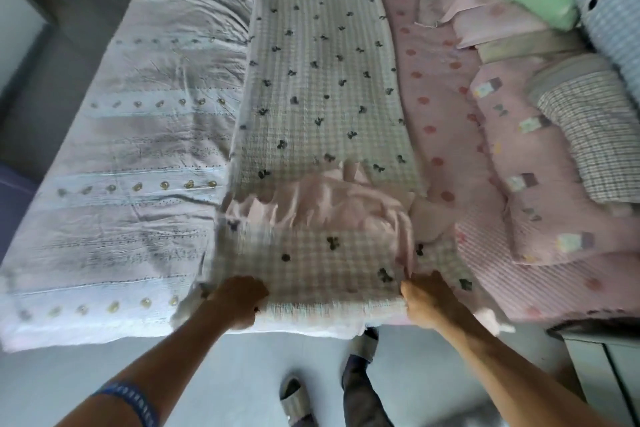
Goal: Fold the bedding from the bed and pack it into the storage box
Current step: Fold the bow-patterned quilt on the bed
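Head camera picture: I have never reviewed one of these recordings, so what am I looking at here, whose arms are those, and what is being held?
There is no machine here. A person wears one wide-angle camera on the head, so you look down along their own bare arms at a bed. The left hand and right hand each grip the near edge of a checked blanket with small dark bows, which lies as a long strip down the bed's middle; its near end looks folded over, showing a pink lining. Left of it lies a white quilt. To the right are a pink dotted sheet and several pillows. No storage box is in view.
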